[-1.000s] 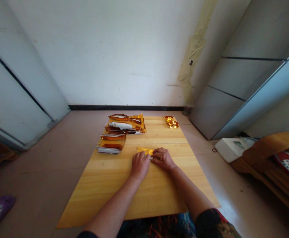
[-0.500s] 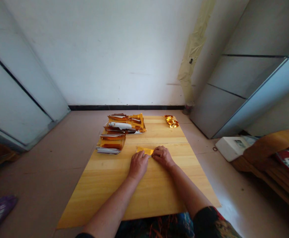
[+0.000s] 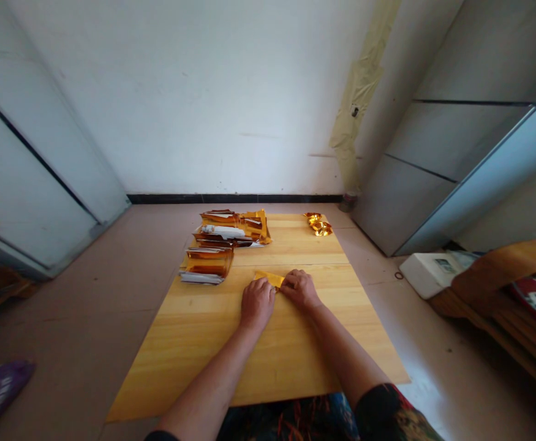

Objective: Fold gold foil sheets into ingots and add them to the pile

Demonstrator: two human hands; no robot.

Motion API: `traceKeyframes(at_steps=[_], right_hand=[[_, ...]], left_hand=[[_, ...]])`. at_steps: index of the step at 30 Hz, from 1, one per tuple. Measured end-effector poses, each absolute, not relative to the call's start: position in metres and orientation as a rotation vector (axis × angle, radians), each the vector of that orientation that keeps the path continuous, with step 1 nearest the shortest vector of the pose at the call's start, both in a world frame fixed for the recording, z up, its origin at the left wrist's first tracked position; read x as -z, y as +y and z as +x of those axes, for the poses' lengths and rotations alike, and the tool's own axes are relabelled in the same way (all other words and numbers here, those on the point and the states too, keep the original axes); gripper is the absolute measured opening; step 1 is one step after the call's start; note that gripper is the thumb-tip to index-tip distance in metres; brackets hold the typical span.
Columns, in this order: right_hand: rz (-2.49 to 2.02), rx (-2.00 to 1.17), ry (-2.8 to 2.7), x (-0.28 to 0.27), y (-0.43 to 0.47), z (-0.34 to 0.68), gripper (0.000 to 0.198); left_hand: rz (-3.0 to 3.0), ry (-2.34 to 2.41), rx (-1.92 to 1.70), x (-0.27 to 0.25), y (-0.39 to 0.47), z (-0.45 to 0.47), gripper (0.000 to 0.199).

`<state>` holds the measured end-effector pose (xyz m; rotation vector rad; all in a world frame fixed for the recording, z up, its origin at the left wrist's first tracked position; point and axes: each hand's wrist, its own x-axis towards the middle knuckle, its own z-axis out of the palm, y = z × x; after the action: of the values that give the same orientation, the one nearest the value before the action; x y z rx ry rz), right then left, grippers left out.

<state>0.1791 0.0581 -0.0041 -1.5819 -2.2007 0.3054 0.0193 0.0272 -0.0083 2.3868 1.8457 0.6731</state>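
A small piece of gold foil paper (image 3: 269, 278) lies on the wooden table (image 3: 277, 349), its near edge between my two hands. My left hand (image 3: 257, 301) is closed on the paper's near left part, fingertips pressed together. From the right, my right hand (image 3: 301, 288) pinches the paper's right end. The fingers cover much of the near edge, so its exact fold cannot be made out. Several stacks of gold foil paper (image 3: 209, 260) with white backs lie at the table's far left. Two shiny folded gold foil pieces (image 3: 321, 228) rest at the far right corner.
Behind the table is a white wall (image 3: 212, 122). A grey cabinet (image 3: 415, 177) stands at the right, near a white box (image 3: 430, 275) and a wooden seat (image 3: 502, 288). A purple bag (image 3: 1, 389) lies on the floor at left.
Both hands stay at the foil paper with only slight finger shifts. The near edge looks a little more gathered between the fingertips. The stacks and folded pieces have not moved.
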Motion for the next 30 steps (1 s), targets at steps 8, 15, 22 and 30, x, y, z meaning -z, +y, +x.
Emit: traceKeyframes(at_steps=[8, 15, 22, 30], right_hand=[[-1.623, -0.295, -2.212, -0.003, 0.052, 0.176, 0.01], [-1.607, -0.361, -2.203, -0.003, 0.05, 0.178, 0.008], [-1.677, -0.273, -2.252, -0.005, 0.05, 0.171, 0.011], [-1.714, -0.186, -2.294, -0.005, 0.05, 0.166, 0.013]], left_hand=[[2.332, 1.938, -0.548, 0.002, 0.026, 0.023, 0.02], [2.358, 1.967, -0.504, 0.0, 0.027, 0.025, 0.02], [2.382, 1.972, -0.489, -0.003, 0.027, 0.026, 0.019], [2.386, 1.956, -0.486, -0.002, 0.031, 0.025, 0.016]])
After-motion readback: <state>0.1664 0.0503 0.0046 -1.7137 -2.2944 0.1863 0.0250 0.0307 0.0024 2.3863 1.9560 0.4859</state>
